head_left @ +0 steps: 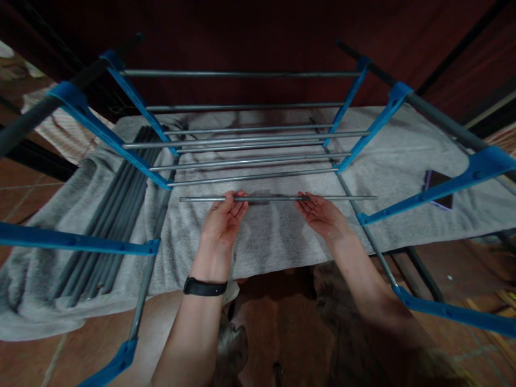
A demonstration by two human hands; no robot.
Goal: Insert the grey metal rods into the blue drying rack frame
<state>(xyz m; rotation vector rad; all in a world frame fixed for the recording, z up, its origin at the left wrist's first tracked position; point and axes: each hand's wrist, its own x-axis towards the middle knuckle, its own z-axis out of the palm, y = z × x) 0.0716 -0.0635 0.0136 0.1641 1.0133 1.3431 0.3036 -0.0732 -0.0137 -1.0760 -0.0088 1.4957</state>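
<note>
Both of my hands hold one thin grey metal rod [274, 198] level above a grey towel [278, 236]. My left hand [221, 223], with a black band on its wrist, pinches the rod left of its middle. My right hand [322, 215] grips it right of the middle with curled fingers. The rod lies just in front of a rack frame of blue plastic side bars [121, 145] joined by several fitted grey rods [250, 161]. Its right end is close to a blue side bar [427, 196].
A bundle of loose grey rods [108, 215] lies on the towel at the left. A dark phone-like object [437, 185] rests on the towel at the right. Blue bars [76, 242] and grey poles of the frame stick out on both sides. Reddish floor tiles lie below.
</note>
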